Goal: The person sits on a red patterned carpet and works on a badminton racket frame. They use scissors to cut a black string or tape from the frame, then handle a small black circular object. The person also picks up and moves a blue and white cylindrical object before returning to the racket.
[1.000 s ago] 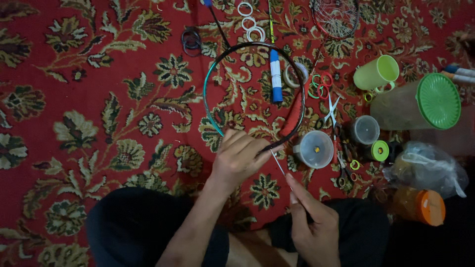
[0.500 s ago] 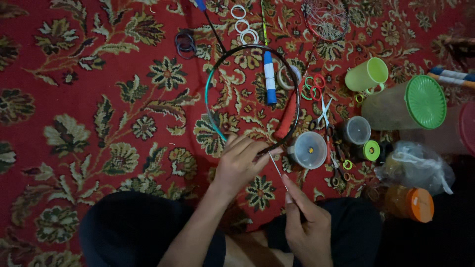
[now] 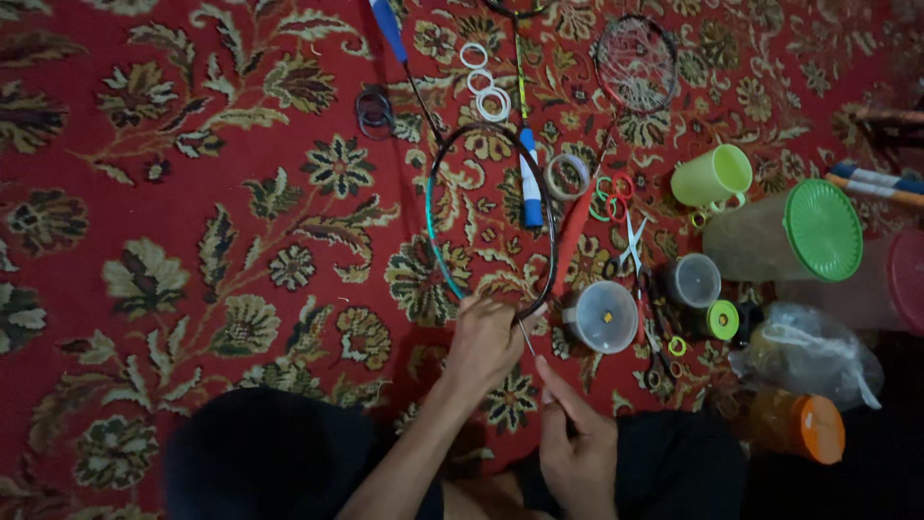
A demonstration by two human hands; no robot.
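**Stringless racket frame worked on the carpet**

Red floral carpet (image 3: 192,193) fills the floor. Badminton racket frame (image 3: 435,231), unstrung, lies ahead of the left hand (image 3: 481,337), whose fingers are curled shut around the frame's near rim. Right hand (image 3: 577,448), just below, pinches a thin awl-like tool (image 3: 526,339), its tip at the rim. Green-lidded jar (image 3: 789,236) and small clear tub (image 3: 602,316) sit right of both hands. Judgement: hold the rim steady, keep the tip aligned with the hole.
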